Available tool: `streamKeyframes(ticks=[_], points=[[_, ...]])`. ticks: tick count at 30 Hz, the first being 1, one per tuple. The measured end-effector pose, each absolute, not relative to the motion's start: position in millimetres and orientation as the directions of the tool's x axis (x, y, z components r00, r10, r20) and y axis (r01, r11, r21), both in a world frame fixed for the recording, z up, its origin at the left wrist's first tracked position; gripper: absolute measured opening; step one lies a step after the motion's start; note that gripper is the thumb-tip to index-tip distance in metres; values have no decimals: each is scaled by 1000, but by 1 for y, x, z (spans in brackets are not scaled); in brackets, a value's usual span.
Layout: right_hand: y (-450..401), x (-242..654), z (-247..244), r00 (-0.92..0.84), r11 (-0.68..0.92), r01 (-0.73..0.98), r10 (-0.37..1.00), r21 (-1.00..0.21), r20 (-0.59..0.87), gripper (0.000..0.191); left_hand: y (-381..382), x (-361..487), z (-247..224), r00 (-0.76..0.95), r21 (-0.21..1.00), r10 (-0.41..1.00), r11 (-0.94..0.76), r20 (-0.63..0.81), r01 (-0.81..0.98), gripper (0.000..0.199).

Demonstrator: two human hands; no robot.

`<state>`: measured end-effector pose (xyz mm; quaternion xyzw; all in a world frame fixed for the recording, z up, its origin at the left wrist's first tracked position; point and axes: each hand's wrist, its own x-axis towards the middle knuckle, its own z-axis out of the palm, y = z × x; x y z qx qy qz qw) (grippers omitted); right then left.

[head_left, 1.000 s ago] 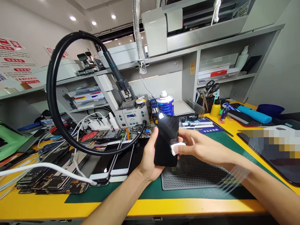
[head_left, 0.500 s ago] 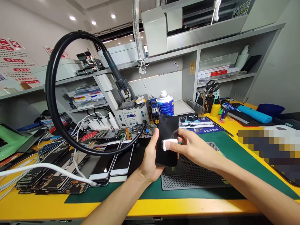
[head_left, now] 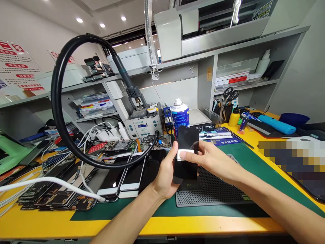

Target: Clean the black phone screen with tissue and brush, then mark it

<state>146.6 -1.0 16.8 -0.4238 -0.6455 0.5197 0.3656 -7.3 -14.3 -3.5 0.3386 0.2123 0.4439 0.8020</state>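
Observation:
A black phone (head_left: 188, 171) is held upright above the bench, its dark glass face towards me. My left hand (head_left: 164, 176) grips it from the left edge, thumb along the side and the other fingers hidden behind. With my right hand (head_left: 210, 156) I pinch a folded white wipe (head_left: 185, 155) and press it flat on the middle of the glass, thumb on top. Below the phone lies a grey perforated mat (head_left: 215, 189) on the green work mat (head_left: 259, 169).
Several phones with white frames (head_left: 131, 176) lie to the left beside stacked phone parts (head_left: 56, 193). A hot air station (head_left: 143, 125) with a looped black hose (head_left: 54, 88) stands behind. Near it are a blue spray can (head_left: 179, 115) and a yellow bottle (head_left: 234, 118).
The phone has shifted a little to the right, with my left hand moving along. The white wipe sits slightly higher and remains pressed on the glass under my right thumb.

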Motion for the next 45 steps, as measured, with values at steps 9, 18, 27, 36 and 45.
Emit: streamKeyframes(ticks=[9,18,27,36,45], points=[[-2,147,23,-405,109,36,910,-993,85,29,-12,-9,1,509,704,860,376,-24,-602,57],[2,159,25,-479,154,34,870,-987,119,12,-12,-8,4,463,698,885,363,-51,-617,51],[-2,140,12,-233,148,194,967,-970,101,43,-16,-7,-4,511,750,859,356,-28,-557,55],[1,149,20,-392,69,-73,915,-995,92,31,-14,-7,7,500,694,866,358,4,-625,55],[-1,150,26,-376,32,-106,924,-994,69,25,-12,-9,2,493,755,869,342,-28,-560,59]])
